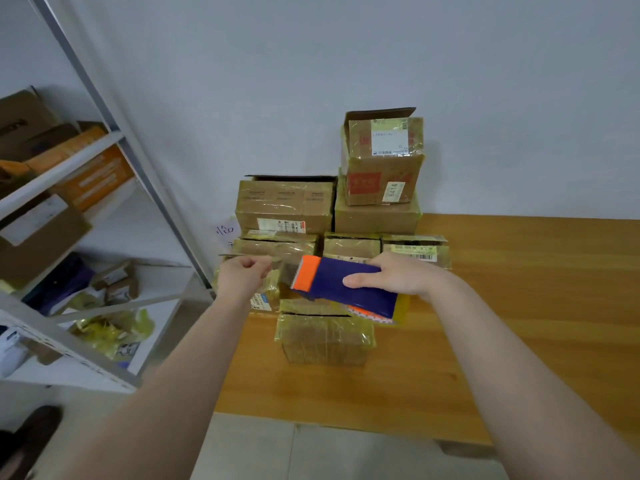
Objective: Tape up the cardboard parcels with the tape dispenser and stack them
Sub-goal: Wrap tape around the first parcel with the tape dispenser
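- The right hand (398, 278) gripped the tape dispenser (336, 282), its fingers (360, 281) curled round the blue body. It held the dispenser in the air above the parcels at the left end of the tabletop (519, 306).
- The left hand (242, 275) appeared to pinch the free end of the tape (285, 271). A short clear strip ran from there to the dispenser's orange blade end.
- That strip touched no box. If it went slack, it would likely fold on itself or cling to the left fingers.
- The nearest parcel (325, 337) stood alone on the tabletop with a dark gap along its top seam. Tape laid off that line would leave the flaps loose.
- The toothed blade sat close to the left hand, so a hasty tear could nick it.
- By the wall, the top box (381, 157) of a 2-high stack had 1 flap raised. A parcel set on it would probably sit crooked and slide.
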